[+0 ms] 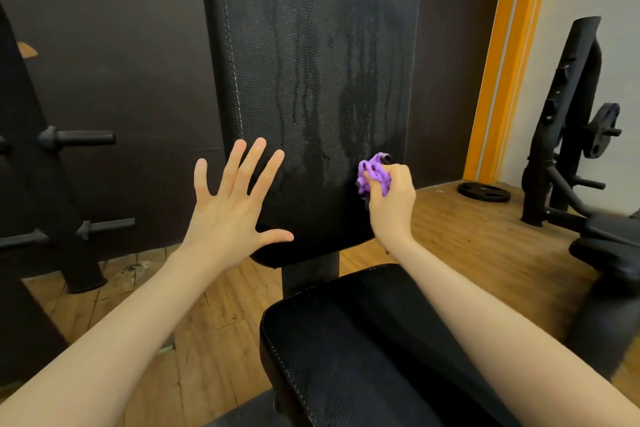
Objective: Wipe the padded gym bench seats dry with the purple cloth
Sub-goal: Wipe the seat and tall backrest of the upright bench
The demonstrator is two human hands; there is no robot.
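Observation:
A black padded backrest (311, 62) stands upright before me, streaked with dark wet runs down its middle and right side. My right hand (391, 198) grips a bunched purple cloth (372, 173) and holds it against the backrest's lower right edge. My left hand (232, 198) is spread flat with straight fingers at the backrest's lower left edge, thumb over the bottom corner. The black padded seat (346, 340) lies below, between my forearms.
A black weight-plate rack with pegs (79, 139) stands at the left against a dark wall. At the right are another black machine (568, 121), a weight plate on the wooden floor (485, 191) and an orange door frame (502, 80).

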